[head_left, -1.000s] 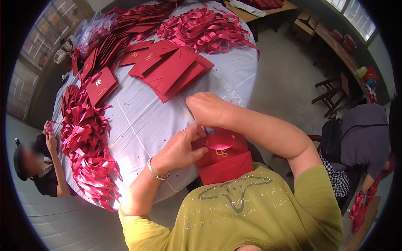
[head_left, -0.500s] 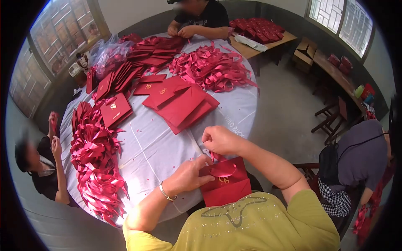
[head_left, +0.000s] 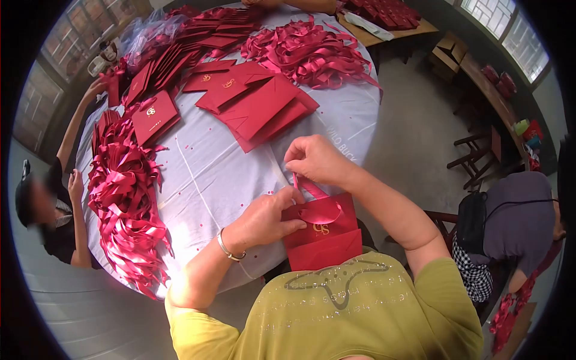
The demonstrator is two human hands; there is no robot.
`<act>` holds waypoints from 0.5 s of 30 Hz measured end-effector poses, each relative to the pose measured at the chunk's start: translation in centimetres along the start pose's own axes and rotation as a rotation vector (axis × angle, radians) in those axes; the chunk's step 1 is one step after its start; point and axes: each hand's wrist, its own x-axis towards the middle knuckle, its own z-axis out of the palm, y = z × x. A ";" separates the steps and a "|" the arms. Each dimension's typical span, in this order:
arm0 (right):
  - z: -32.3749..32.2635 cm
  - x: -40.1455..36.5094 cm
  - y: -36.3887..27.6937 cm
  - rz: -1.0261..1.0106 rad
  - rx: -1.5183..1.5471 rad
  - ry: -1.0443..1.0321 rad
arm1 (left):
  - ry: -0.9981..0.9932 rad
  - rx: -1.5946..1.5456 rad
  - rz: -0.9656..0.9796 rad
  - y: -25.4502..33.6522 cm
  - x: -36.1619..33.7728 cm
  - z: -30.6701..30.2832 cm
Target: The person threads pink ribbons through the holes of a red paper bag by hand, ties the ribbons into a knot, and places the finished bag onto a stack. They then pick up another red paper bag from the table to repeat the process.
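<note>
A red paper gift bag with a gold emblem lies folded against my front at the table's edge. My left hand pinches the bag's upper left corner between thumb and fingers. Above the bag, my right hand is closed on a pink-red ribbon that runs down to the bag's top edge. A loop of ribbon hangs across the bag's front. Just beyond my hands lies a stack of flat red bags.
A ribbon heap sits at the far right of the round table; ribboned bags line its left side. Co-workers are at left and right. A wooden stool stands on the floor at right.
My right hand has lifted slightly, drawing more ribbon up from the bag. My view has tipped downward. The person at left has reached one arm out toward the bags.
</note>
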 end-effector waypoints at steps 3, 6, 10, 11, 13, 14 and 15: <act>0.5 0.2 -0.2 -0.012 -0.116 0.007 | -0.008 -0.004 -0.007 -0.1 0.0 0.0; 0.7 0.3 0.0 -0.033 -0.153 0.019 | -0.016 -0.008 -0.016 -0.4 0.0 0.0; -0.1 0.3 -0.2 0.103 0.080 -0.021 | -0.023 0.002 -0.023 -0.4 0.0 -0.1; -0.7 0.2 -0.9 0.196 0.123 -0.028 | -0.019 -0.001 -0.025 -0.3 0.0 -0.1; -1.2 0.1 -0.9 0.275 0.154 -0.036 | -0.034 0.005 -0.043 -0.1 0.0 -0.2; -1.0 0.0 -0.5 0.273 0.153 -0.038 | -0.031 0.005 -0.043 -0.2 0.0 -0.3; -0.7 -0.2 -0.1 0.108 0.038 -0.034 | -0.040 0.000 -0.048 -0.2 0.0 -0.2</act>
